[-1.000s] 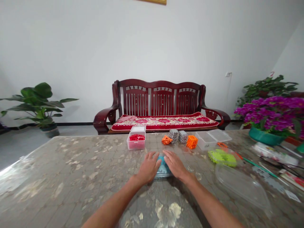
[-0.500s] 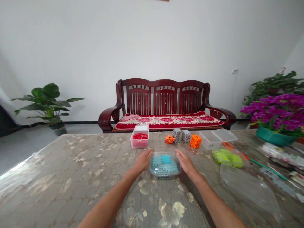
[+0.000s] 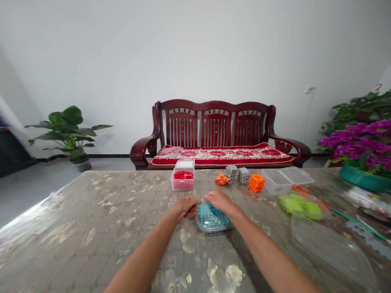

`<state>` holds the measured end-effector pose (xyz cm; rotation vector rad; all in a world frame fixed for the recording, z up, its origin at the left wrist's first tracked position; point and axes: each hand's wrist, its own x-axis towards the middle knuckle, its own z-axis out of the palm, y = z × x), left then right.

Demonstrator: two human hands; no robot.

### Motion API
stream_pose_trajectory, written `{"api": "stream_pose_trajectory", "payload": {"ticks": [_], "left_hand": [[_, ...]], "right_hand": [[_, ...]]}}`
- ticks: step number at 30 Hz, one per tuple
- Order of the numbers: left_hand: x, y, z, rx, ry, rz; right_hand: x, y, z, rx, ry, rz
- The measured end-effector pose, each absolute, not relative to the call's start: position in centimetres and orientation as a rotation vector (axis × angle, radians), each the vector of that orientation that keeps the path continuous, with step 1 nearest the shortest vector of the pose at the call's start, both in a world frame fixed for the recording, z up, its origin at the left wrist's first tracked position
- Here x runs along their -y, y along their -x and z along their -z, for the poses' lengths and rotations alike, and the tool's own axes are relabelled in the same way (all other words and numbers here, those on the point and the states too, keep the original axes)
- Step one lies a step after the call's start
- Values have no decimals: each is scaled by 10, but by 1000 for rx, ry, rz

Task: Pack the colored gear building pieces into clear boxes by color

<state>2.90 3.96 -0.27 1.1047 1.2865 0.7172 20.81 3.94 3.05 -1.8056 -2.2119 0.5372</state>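
Note:
A clear plastic container (image 3: 214,224) with light-blue interlocking puzzle-like pieces inside sits on the table in front of me. My left hand (image 3: 185,206) is at its left side, fingers curled against the rim. Across the top reaches my right hand (image 3: 219,200), its fingers bent down and closed at the far left corner of the container, close to the left fingertips. The right hand and wrist hide part of the container's far side. Whether the fingers grip a lid or the rim itself is hard to make out.
Beyond stand a box of red pieces (image 3: 182,184), grey cubes (image 3: 232,175), an orange cube (image 3: 256,183) and an open clear box (image 3: 275,182). To the right lie a container of lime-green pieces (image 3: 301,206), a clear lid (image 3: 332,248) and a flower pot (image 3: 360,178).
My right hand has moved from the container's right side across its top to the far left corner. The left hand stays at the left side, its fingers more curled. The view has shifted slightly.

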Motion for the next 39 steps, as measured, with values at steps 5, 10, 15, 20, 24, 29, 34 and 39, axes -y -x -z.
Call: {"api": "stream_pose_trajectory", "payload": {"ticks": [5,10,15,20,24,29,34,39], "left_hand": [[-35,-29,7,-1207,-989,-732],[-30,-26,10,-1129,-932,-716],[-26,-24,13,-1068,-905,-711],[-26,-25,19,-1048,-896,-746],[-26,-26,22,-1048,-892,-766],[-26,-28,24,-1053,-885,-786],[-19,-28,21,-1059,-858,-761],[-3,-26,15,-1044,-829,-742]], "right_hand": [[-40,-202,-32,2225,1857,-604],[-36,-203,-34,2229,1850,-616],[-33,-204,-33,2247,1840,-592],[-32,-201,-33,2262,1857,-562],[-31,-199,-32,2272,1862,-539],[-31,-198,-30,2267,1855,-515],[-25,-202,-31,2255,1785,-484],[0,-212,-29,2171,1701,-316]]}}
